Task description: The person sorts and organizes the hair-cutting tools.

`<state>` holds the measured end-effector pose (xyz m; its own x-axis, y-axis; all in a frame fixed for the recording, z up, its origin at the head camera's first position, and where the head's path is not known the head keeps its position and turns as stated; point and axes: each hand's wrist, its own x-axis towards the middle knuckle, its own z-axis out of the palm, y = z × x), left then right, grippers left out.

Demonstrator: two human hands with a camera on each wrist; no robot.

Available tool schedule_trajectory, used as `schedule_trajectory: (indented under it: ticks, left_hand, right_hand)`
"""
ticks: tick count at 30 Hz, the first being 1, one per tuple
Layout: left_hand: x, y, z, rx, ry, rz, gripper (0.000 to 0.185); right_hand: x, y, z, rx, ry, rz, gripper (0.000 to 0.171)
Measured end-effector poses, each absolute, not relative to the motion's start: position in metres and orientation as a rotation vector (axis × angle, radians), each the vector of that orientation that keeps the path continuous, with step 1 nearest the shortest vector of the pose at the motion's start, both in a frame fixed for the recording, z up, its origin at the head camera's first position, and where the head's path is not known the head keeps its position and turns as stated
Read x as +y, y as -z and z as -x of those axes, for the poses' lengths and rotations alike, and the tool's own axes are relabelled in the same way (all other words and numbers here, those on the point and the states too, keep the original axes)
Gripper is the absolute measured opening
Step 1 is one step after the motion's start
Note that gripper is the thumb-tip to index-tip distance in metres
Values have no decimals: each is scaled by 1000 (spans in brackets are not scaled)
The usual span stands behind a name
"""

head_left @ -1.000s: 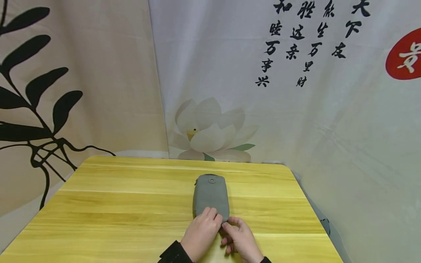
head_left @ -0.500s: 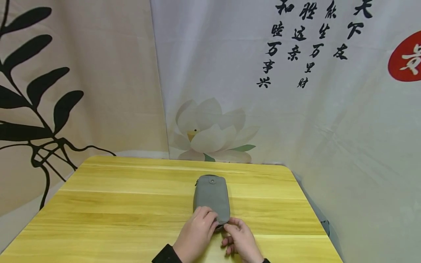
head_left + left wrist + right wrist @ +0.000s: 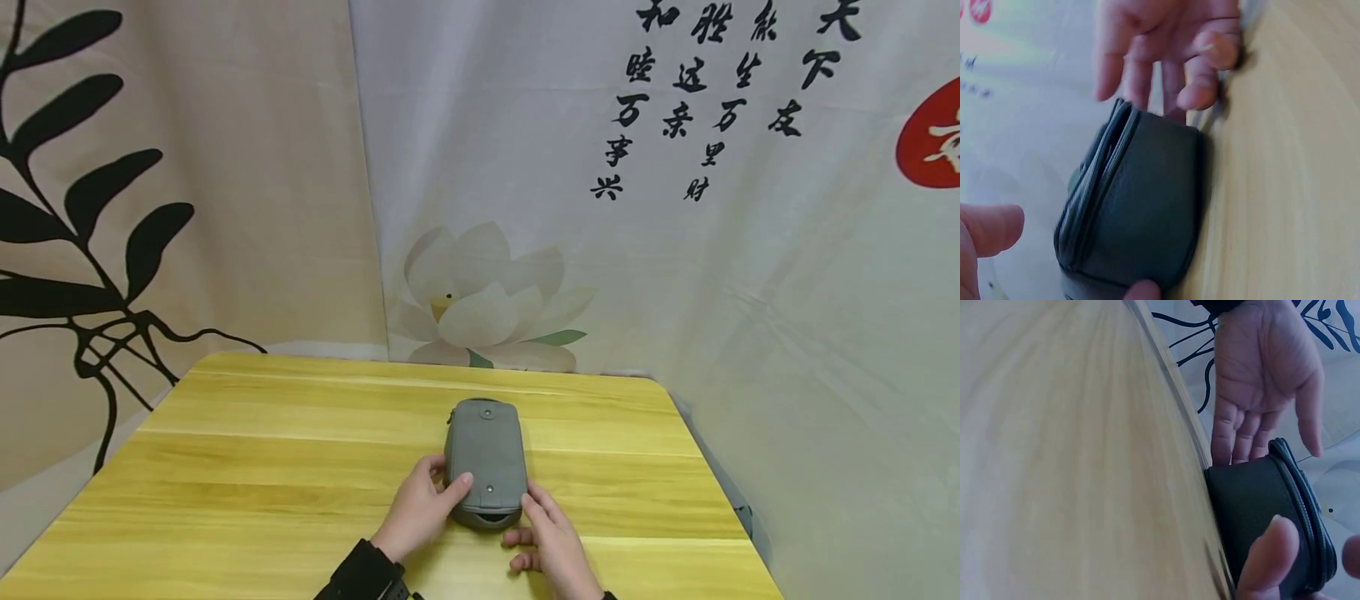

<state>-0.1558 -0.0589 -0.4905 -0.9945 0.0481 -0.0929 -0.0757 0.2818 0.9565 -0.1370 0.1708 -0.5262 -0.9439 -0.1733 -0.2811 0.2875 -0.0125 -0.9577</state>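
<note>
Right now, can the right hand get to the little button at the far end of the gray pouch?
Probably yes. The right hand rests beside the gray pouch at its near end, and nothing lies between it and the far snap button. The left hand touches only the near left side.

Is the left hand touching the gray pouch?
Touching. In the head view the left hand lies against the gray pouch, its thumb resting on top with no gap.

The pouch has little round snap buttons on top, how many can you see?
2. One snap button sits near the far end of the grey pouch; the other snap button is near the end between the hands. More may be hidden underneath.
</note>
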Motion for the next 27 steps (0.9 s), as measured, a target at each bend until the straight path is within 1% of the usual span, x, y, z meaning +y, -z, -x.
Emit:
schedule_trajectory:
  ticks: [2, 4, 8, 12, 15, 21, 27]
  left_hand:
    - [-62, 494, 160, 2297, -1931, 96, 78]
    - [-65, 497, 163, 2200, -2006, 160, 80]
    - [-69, 503, 166, 2101, -2074, 204, 85]
    - [-72, 505, 167, 2077, -2046, 205, 81]
    - [-75, 505, 166, 2085, -1966, 188, 76]
    - [-87, 505, 164, 2020, -1945, 65, 77]
    - [-102, 511, 159, 1712, -2050, -29, 77]
  right_hand:
    - [170, 526, 138, 1964, 2011, -124, 80]
    - [170, 525, 137, 1981, 2004, -124, 81]
    - [170, 525, 137, 1997, 1994, -135, 75]
    - [171, 526, 137, 1971, 1999, -106, 63]
    - [173, 526, 137, 1950, 1996, -73, 55]
    - [174, 526, 136, 1949, 1963, -18, 43]
    - [172, 527, 136, 1966, 1913, 68, 39]
